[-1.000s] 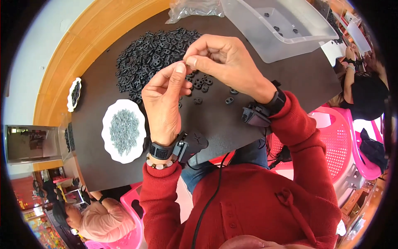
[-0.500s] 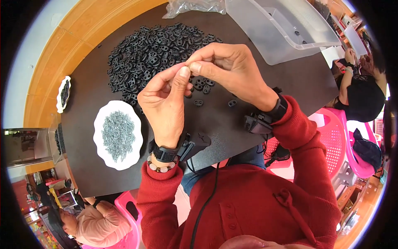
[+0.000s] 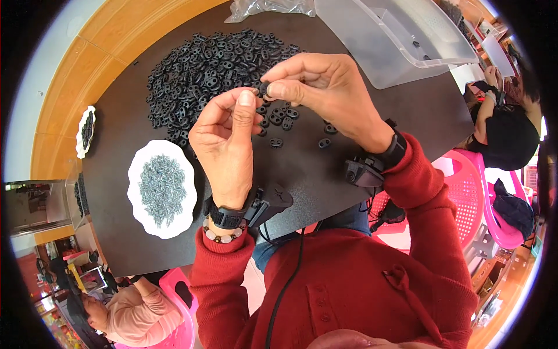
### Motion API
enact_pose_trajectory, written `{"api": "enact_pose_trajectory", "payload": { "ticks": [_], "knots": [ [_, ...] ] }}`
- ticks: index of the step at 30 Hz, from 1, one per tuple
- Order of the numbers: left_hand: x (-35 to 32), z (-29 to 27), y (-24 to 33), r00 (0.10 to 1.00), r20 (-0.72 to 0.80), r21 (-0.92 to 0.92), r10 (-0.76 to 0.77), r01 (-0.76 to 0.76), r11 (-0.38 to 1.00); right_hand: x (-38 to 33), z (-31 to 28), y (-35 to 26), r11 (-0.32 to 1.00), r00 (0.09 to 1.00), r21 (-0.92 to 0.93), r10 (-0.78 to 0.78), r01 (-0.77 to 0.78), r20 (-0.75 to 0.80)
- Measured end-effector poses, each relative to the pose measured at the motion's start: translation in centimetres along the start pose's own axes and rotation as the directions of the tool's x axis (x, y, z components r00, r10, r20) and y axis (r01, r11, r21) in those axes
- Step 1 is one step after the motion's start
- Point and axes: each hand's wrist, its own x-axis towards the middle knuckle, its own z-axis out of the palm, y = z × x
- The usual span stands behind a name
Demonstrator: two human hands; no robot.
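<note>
The dark desk (image 3: 360,174) carries a big heap of black plastic pieces (image 3: 209,64). Right of the heap stands a clear plastic bin (image 3: 383,35); below the heap lies a white dish of small screws (image 3: 163,189). Over the heap's lower edge, the left hand (image 3: 224,145) and right hand (image 3: 319,87) meet, both grips pinching one small black piece (image 3: 263,89).

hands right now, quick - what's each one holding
Left hand: fingers pinched shut at the small black part; what they grip cannot be told.
Right hand: shut on the small black part.
</note>
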Motion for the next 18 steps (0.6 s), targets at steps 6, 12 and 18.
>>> {"api": "enact_pose_trajectory", "payload": {
  "ticks": [6, 12, 18],
  "knots": [
    [-0.06, 0.09, 0.24, 0.998, 0.039, 0.014, -0.042, 0.041, 0.999, 0.39, -0.03, 0.19, 0.989, 0.991, 0.091, 0.121, -0.116, -0.052],
    [-0.02, 0.07, -0.14, 0.998, 0.027, 0.021, -0.063, 0.062, 0.998, 0.23, -0.16, 0.39, 0.986, 0.986, 0.050, 0.159, -0.156, -0.051],
    [-0.09, 0.29, -0.41, 0.997, 0.007, 0.062, -0.071, 0.071, 0.996, -0.04, -0.27, 0.20, 0.999, 0.996, -0.031, 0.043, -0.045, -0.083]
  ]
}}
